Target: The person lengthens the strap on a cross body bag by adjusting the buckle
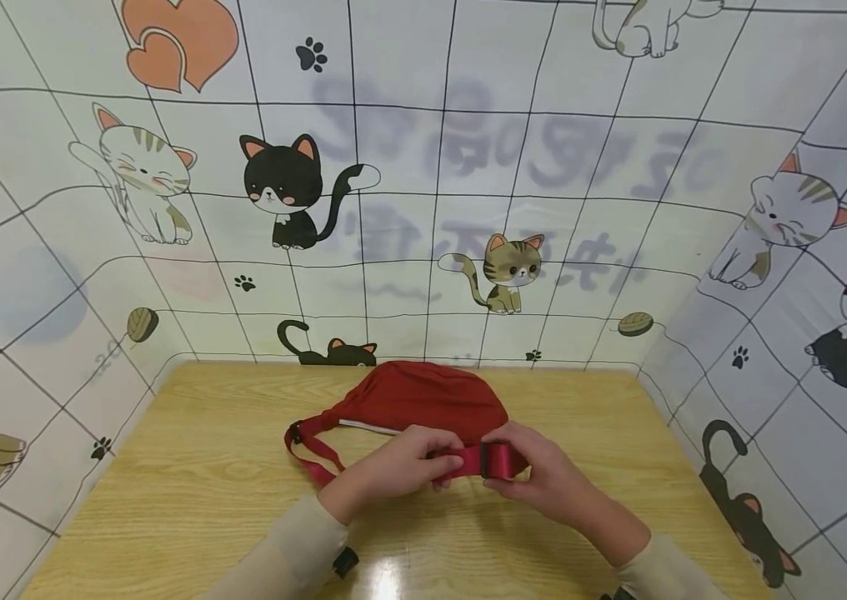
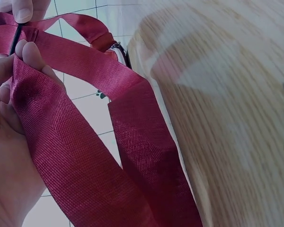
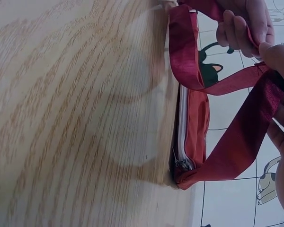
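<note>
A red waist bag [image 1: 427,398] lies on the table, its pale zip edge partly showing. In front of it my left hand [image 1: 410,463] pinches the red webbing strap [image 1: 468,462] between thumb and fingers. On the right, my right hand [image 1: 553,482] grips the black slider buckle [image 1: 484,460] and the loop of strap around it. Seen from the left wrist, the wide strap [image 2: 80,146] runs down from the fingers in a fold. The right wrist view shows the bag's zip [image 3: 181,127] and the strap rising from the bag's end to the hands.
The wooden table [image 1: 191,483] has another black buckle [image 1: 294,432] on the strap at the bag's left end. A cat-printed sheet [image 1: 408,208] stands behind the table and along both sides.
</note>
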### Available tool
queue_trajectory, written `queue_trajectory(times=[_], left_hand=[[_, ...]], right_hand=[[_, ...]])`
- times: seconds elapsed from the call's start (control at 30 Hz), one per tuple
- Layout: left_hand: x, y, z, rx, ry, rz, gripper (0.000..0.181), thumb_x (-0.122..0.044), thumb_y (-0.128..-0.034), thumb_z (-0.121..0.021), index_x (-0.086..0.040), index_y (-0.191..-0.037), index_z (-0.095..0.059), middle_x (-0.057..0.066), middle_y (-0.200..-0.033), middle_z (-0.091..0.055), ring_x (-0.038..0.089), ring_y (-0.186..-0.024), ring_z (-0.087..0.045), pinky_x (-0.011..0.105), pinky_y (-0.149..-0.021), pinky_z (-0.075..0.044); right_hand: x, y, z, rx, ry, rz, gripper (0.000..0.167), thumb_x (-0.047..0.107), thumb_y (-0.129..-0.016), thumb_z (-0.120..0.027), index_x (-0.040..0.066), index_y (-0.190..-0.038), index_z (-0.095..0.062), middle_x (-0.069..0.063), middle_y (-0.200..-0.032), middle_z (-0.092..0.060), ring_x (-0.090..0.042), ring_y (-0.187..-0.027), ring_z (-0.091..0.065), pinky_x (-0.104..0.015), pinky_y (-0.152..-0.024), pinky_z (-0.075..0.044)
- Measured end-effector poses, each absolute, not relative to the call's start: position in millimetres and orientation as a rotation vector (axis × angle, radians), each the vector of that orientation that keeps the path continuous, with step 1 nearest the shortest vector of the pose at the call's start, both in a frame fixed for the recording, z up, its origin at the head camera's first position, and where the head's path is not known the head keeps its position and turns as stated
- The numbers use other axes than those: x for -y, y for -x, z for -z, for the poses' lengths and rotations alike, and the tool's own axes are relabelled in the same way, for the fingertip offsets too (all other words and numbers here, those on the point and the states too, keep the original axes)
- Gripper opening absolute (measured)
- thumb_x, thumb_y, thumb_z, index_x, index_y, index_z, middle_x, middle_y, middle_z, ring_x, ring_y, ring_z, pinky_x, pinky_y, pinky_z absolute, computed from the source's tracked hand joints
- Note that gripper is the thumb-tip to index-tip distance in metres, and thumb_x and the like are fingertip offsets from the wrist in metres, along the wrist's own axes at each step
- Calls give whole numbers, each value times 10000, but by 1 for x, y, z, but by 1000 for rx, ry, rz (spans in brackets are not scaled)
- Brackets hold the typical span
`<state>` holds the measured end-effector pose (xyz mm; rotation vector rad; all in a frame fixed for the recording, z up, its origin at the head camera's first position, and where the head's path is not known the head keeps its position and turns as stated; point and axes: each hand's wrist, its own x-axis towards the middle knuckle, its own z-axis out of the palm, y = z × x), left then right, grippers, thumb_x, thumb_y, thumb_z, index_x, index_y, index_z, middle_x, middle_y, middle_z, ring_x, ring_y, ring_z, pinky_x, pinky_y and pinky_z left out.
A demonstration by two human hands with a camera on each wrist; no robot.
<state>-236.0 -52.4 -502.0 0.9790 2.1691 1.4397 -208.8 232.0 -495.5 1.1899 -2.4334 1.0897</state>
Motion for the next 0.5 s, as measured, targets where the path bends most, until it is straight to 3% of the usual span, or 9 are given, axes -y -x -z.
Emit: queue_trajectory(times=[0.33,0.5], left_hand=[[43,236,499,-2192,-1037,-1421,156,-191,-1137,-645,-217,-1006,-725,-78,-771,-677,51,-722,-649,231,-679,-539],[43,235,496,-2150,-1005,-1458,38,-177,-1112,-695,-207,-1133,-702,-45,-820,-709,78,-734,-669,247,-684,-561]], right_hand=[[-227,210,499,2445,-1217,-1108,638,16,-813,-987,104,-1357,-665,59,-1259,-685,-130,-1073,-667,-301,-821,-638],[-226,210,499,2482,-1178,-1109,660,32,-809,-994,168,-1366,-667,87,-1250,-687,-125,-1075,-668,-300,-829,-638]])
